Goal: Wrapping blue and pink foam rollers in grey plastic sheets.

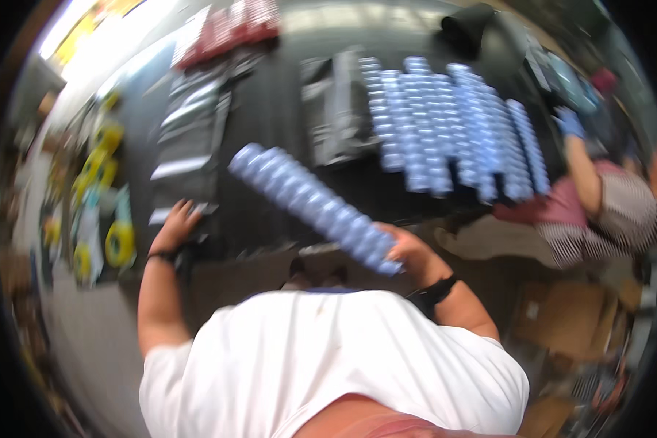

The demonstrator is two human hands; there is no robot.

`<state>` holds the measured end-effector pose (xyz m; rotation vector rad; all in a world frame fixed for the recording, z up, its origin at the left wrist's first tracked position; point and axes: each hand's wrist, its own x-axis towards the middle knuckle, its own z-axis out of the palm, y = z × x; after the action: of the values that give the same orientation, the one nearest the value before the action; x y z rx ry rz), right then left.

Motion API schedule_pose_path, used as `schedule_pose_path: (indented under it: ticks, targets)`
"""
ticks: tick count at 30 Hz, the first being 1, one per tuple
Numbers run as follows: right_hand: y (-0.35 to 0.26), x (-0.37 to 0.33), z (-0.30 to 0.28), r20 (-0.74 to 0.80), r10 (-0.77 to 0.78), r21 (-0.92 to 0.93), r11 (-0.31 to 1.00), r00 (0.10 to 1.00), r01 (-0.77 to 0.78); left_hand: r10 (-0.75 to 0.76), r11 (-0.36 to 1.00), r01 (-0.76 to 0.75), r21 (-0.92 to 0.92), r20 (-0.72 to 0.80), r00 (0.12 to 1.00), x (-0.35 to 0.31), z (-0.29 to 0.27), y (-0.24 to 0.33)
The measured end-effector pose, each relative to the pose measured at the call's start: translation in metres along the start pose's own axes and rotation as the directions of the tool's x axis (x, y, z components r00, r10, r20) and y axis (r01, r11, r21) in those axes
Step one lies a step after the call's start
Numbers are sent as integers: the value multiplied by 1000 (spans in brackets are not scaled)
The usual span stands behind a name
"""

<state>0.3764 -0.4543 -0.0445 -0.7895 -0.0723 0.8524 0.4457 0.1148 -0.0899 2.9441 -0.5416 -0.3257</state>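
- Right hand (pixel 415 257): closed round the near end of a blue stack (pixel 306 201), which slants over the table's (pixel 266 120) front edge — an end grip that probably leaves the far end free.
- Left hand (pixel 175 225): fingers on the near end of a dark bag (pixel 187 142), perhaps steadying it; blur hides whether they pinch.
- More stacks (pixel 427 124) lie side by side to the right, likely for easy reach.
- Dark packs (pixel 341 109) lie between bag and stacks — in the way, perhaps.
- Red packs (pixel 233 31) sit beyond; yellow rolls (pixel 120 244) at left; a co-worker's gloved hand (pixel 570 123) at right.
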Motion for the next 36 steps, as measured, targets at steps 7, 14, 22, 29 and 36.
schedule_pose_path:
  ticks: [7,14,22,29,36]
  targets:
    - [4,92,42,-202,-241,-251,950,949,187,-335,929,331,-165,-2,942,-44,-23,-56]
    - [61,194,40,-356,-626,-928,151,694,-340,271,960,-279,6,-256,928,-76,-1,-66]
    - [84,282,130,-537,-648,-360,-402,540,-842,395,903,-410,-130,-125,910,-92,-5,-97]
    - [85,263,103,-565,-652,-548,-162,506,-821,432,901,-433,11,53,900,-88,-1,-98]
    - [159,208,187,-369,-424,-800,598,827,-50,394,905,-410,-111,-139,908,-97,4,-113]
